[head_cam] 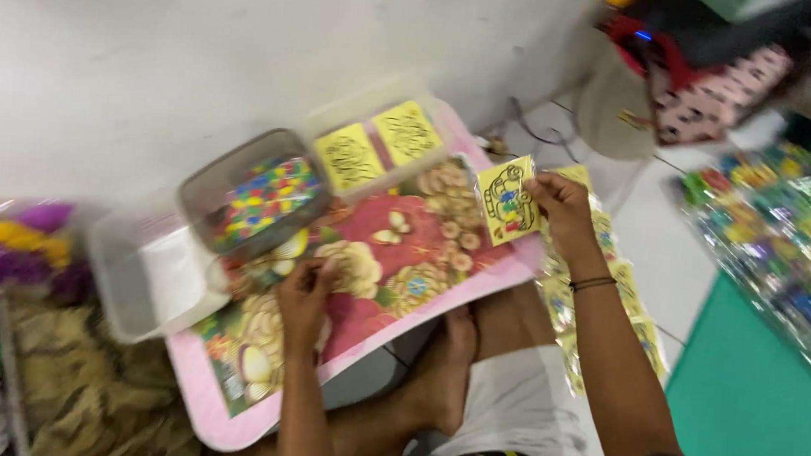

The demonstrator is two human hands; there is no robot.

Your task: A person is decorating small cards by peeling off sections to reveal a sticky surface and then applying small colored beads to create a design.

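Yellow picture card (508,200) (in a clear sleeve) is pinched in our right hand (562,207) over the floral tray's (229,422) far-right corner. Our left hand (305,297) rests fingers-curled on the tray, gripping nothing we can see.

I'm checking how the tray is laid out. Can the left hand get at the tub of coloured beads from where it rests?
Probably yes: the left hand rests on the tray, and nothing stands between it and the open bead tub.

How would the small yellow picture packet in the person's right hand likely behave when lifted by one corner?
The yellow packet looks thin and flat, so probably light and slightly bendy. The right hand pinches only its edge, yet it stays fairly straight, suggesting a card inside. Its clear wrap seems glossy, perhaps slippery.
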